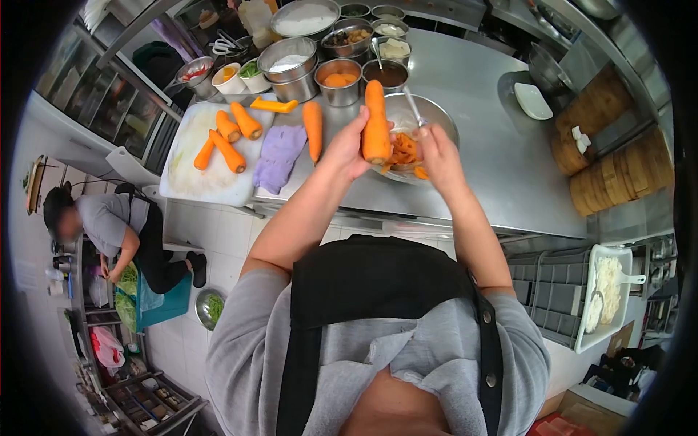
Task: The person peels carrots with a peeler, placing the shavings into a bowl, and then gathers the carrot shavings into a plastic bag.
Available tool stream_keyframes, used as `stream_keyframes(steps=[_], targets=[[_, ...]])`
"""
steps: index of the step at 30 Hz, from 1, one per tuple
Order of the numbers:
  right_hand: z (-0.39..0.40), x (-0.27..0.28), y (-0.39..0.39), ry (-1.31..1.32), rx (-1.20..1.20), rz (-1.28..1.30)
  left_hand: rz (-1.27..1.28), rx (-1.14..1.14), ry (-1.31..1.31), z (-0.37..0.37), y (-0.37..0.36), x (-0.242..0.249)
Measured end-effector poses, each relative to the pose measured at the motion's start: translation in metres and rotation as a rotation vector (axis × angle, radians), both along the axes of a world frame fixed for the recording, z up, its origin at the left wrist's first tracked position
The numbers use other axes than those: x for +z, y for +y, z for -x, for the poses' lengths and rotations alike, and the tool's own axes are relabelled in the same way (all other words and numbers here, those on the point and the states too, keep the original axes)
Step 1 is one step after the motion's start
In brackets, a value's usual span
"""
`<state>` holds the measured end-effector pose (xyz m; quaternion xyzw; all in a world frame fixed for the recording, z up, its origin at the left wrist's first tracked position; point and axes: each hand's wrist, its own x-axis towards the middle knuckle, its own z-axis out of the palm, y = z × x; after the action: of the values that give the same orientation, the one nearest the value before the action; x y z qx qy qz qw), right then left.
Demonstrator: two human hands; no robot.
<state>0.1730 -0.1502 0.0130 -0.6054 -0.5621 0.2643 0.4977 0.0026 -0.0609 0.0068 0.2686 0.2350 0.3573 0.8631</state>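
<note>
Upright in my left hand (350,145) is a large orange carrot (376,123), its thick end toward me. My right hand (439,154) is closed around a tool with a pale handle (413,105), over the near right side of a metal bowl (441,120). Orange peelings (403,151) lie in that bowl, below both hands. One loose carrot (313,131) rests on the steel table left of my left hand, beside a purple cloth (280,158). Several carrots (228,151) are on the white cutting board (189,174), with a yellow-orange tool (274,105) at its far edge.
Metal containers (339,81) of ingredients stand along the far side of the steel table (494,167). Bamboo steamers (618,182) and a white dish (533,101) are at the right. A co-worker (116,225) sits at the far left beside a teal crate (167,305).
</note>
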Motion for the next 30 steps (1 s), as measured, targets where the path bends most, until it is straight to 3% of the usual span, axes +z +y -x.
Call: stream_keyframes(steps=[2,8,14,20,23,30], targets=[[0.013,-0.003,-0.018,-0.284,-0.046,-0.196,0.034,0.044,-0.033,-0.005,0.006,0.001],[0.040,0.021,-0.049,-0.512,-0.030,0.115,0.081,0.107,0.049,-0.016,0.009,0.018],[0.038,0.017,-0.048,-0.644,-0.074,0.100,0.068,0.151,0.124,-0.024,0.005,0.015],[0.025,0.020,-0.025,-0.606,-0.091,0.078,0.035,0.140,0.198,-0.028,-0.025,0.025],[0.024,0.024,-0.016,-0.563,-0.104,0.101,-0.057,0.025,0.194,-0.014,-0.034,0.016],[0.034,0.020,-0.009,-0.437,0.073,0.119,-0.072,0.105,0.319,0.026,-0.069,0.018]])
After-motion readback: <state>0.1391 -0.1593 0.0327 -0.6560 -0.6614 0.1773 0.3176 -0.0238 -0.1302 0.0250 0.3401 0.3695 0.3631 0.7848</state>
